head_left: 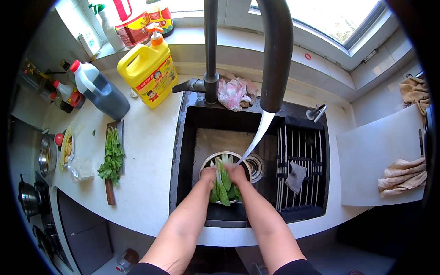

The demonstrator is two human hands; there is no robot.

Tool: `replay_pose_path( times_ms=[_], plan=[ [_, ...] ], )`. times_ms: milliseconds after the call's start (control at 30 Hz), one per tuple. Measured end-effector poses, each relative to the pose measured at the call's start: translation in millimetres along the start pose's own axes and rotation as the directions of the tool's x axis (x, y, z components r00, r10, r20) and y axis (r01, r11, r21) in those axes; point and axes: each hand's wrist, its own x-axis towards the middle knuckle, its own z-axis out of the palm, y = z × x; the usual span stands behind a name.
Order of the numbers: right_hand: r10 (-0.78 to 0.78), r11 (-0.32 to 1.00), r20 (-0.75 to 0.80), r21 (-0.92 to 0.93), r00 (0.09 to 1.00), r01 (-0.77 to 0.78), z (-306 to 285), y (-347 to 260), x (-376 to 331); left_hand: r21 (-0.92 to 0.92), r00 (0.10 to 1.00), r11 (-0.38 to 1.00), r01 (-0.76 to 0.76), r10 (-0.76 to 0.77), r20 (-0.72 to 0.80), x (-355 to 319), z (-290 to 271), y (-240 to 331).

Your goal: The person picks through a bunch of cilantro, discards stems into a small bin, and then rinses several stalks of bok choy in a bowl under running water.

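Note:
Leafy greens (222, 187) with pale stalks lie in a round, light-rimmed bowl (211, 157) inside the dark sink (176, 183). My left hand (208, 174) closes around the greens on their left side. On the other side, my right hand (235, 173) grips the same bunch; the fingertips of both hands are partly hidden among the leaves. Water (261, 133) runs from the thick black faucet spout (276, 64) and falls slantwise beside my right hand.
A rolling rack (299, 201) with a grey cloth (296, 177) spans the sink's right side. On the left counter are a knife board (110, 192) with herbs (111, 158), a yellow jug (151, 73) and a dark-filled bottle (101, 91). A white cutting board (371, 142) stands at right.

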Motion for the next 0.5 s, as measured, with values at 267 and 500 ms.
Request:
replay_pose_path(
  times_ms=[267,500],
  plan=[
    [-0.025,0.994,0.06,0.104,0.998,0.018,-10.0,17.2,7.1,0.623,0.955,0.779,-0.069,0.232,-0.185,-28.6,2.7,15.8],
    [0.096,0.995,-0.027,0.009,0.995,-0.096,19.1,-5.6,0.7,0.08,0.994,0.991,-0.11,0.111,0.0,2.7,12.3,-9.4]
  ],
)
